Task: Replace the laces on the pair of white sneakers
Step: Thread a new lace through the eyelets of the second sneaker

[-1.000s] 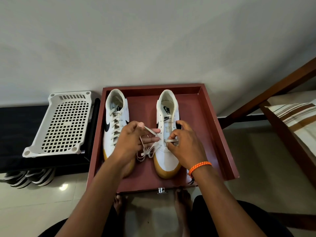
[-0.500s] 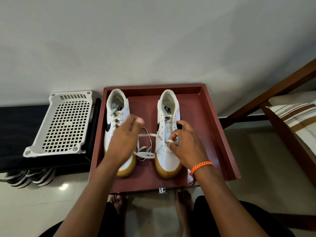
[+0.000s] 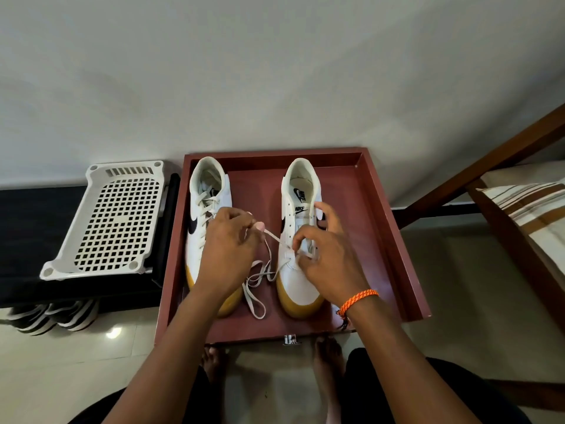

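Now your left hand (image 3: 227,249) pinches the limp lace (image 3: 273,235) beside the right sneaker (image 3: 301,240), right hand (image 3: 328,261) pinching it at the eyelets — grip near the tip.

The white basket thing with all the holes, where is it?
In the head view, the white basket sits on the left, upside down on a dark bench, right beside the red-brown tray holding the sneakers.

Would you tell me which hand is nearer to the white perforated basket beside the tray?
Left. The left hand pinches the lace over the left sneaker, on the tray side nearest the basket. The right hand works at the right sneaker, farther away.
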